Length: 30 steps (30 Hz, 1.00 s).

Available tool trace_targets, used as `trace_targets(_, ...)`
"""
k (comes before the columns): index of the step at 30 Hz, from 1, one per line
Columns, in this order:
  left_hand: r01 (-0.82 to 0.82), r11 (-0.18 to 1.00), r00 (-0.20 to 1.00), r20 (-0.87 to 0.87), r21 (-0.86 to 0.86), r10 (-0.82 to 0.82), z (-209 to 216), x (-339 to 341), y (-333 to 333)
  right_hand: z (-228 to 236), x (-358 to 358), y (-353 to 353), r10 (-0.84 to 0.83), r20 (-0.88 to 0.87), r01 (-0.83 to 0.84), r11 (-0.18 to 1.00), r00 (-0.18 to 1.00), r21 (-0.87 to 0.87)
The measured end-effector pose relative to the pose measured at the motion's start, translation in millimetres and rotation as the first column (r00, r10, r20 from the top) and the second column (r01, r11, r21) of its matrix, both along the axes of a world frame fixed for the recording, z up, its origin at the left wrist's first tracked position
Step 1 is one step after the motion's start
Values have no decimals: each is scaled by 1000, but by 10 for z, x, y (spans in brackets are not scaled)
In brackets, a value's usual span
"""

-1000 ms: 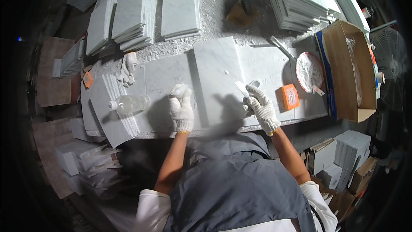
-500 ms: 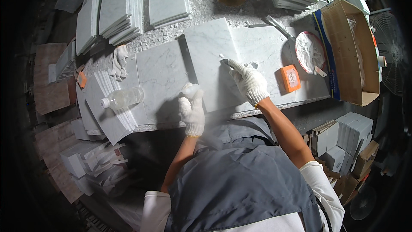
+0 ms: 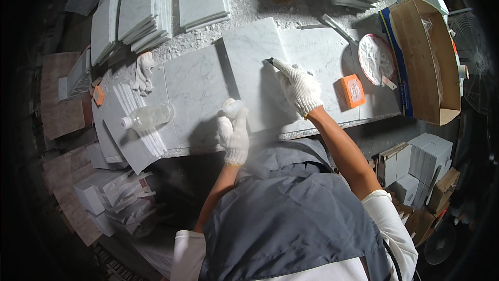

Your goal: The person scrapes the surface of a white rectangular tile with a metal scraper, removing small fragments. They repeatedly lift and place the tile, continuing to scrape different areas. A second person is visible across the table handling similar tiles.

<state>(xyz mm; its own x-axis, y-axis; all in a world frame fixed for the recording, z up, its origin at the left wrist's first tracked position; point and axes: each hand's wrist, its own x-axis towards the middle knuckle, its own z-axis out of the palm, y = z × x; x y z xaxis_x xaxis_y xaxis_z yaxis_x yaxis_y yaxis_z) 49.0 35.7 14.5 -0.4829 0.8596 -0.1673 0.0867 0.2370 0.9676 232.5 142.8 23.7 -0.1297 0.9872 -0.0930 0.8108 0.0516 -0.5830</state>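
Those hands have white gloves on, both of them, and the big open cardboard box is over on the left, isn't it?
Not quite: the big open cardboard box is on the right, as the head view shows. White gloves are on both hands.

R hand, white knit glove [image 3: 299, 88]: has moved fwd + L. Was at R edge of the raised grey-veined white marble slab [image 3: 254, 44]; now over slab itself, forearm reaching farther. Thin flat-bladed hand tool [image 3: 270, 61] in it: blade showed broad + pale at first, now only a dark tip past the fingers, higher up slab. Small white blob on slab, seen both times earlier, now out of sight; tip abt where it was, can't tell if covered or spread. L hand, white knit glove [image 3: 233, 133]: prev. apart from slab, now just beside its lower L edge.
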Motion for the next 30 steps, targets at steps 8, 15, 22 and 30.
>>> trace_targets(8, 42, 999, 994, 100, -25, -39, 71, 20, -19, 147, 6, -212, 99, 71, -86, 981, 993, -175)
trace_targets(15, 82, 996, 995, 54, -16, -81, 96, 58, 1, 88, 6, -116, 10, 52, -5, 995, 999, -96)
trace_targets(22, 130, 991, 991, -12, -19, -130, 97, 71, -22, 115, -40, -174, 175, 209, -129, 968, 962, -216)
trace_targets(30, 229, 967, 807, -534, -108, -251, 88, -101, 272, -64, 77, -544, 57, 69, -66, 990, 996, 128)
